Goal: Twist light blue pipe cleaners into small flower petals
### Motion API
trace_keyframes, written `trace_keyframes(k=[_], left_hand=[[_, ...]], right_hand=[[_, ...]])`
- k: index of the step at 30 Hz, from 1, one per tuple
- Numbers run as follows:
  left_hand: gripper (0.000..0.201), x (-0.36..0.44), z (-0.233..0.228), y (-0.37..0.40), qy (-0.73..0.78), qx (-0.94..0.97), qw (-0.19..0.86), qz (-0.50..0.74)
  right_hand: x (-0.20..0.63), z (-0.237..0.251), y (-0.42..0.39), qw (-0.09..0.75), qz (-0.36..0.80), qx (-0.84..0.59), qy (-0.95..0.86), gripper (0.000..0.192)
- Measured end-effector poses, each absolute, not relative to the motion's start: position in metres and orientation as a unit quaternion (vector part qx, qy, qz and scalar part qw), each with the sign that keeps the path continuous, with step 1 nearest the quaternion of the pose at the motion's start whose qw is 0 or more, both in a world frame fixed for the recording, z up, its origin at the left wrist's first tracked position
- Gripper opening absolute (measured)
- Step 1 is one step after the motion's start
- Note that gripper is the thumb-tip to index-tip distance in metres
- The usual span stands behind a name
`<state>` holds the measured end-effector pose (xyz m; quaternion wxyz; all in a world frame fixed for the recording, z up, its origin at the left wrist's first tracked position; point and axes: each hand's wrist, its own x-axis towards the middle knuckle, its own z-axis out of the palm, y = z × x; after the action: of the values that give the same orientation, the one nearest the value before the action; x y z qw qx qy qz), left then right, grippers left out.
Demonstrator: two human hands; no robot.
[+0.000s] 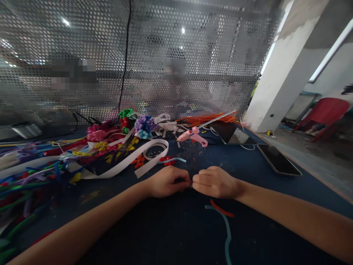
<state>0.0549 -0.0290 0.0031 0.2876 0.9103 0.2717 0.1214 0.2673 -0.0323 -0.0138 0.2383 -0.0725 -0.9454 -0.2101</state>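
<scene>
My left hand (171, 181) is closed in a pinch, thumb against fingertips. Close by it, almost touching, my right hand (216, 182) has its fingers curled in. A tiny pale bluish bit shows between the fingertips, but the fingers cover what they hold. On the table below my right hand lie a light blue pipe cleaner (227, 230), bent in a curve, and a short red pipe cleaner piece (223, 209) crossing near its top end. Beyond my left hand another light blue piece (176, 159) lies by a small red fuzzy flower (167, 159).
A pink glue gun (193, 135) with a long glue stick lies ahead. White ribbon (124, 162) and heaps of coloured pipe cleaners (30, 191) cover the left side. A phone (278, 160) and a dark tablet (231, 132) lie at right. A perforated metal screen (165, 55) stands behind.
</scene>
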Motion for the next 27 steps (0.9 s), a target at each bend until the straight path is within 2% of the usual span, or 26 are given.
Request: trace_keyframes(k=[7, 13, 18, 22, 27], left_hand=[[0.014, 0.055, 0.004, -0.03, 0.273, 0.911, 0.286, 0.114], [0.013, 0.055, 0.006, -0.029, 0.278, 0.906, 0.297, 0.115], [0.014, 0.055, 0.005, -0.029, 0.279, 0.905, 0.299, 0.116], [0.015, 0.055, 0.004, -0.029, 0.282, 0.907, 0.289, 0.116], [0.013, 0.057, 0.005, -0.03, 0.291, 0.911, 0.271, 0.111]], right_hand=[[0.268, -0.016, -0.033, 0.234, -0.192, -0.095, -0.948, 0.027], [0.266, -0.012, -0.033, 0.232, -0.099, -0.138, -0.958, 0.036], [0.267, -0.016, -0.03, 0.263, -0.047, -0.125, -0.955, 0.026], [0.266, -0.024, -0.026, 0.304, 0.068, -0.11, -0.944, 0.015], [0.26, -0.025, -0.023, 0.316, 0.216, -0.182, -0.906, 0.018]])
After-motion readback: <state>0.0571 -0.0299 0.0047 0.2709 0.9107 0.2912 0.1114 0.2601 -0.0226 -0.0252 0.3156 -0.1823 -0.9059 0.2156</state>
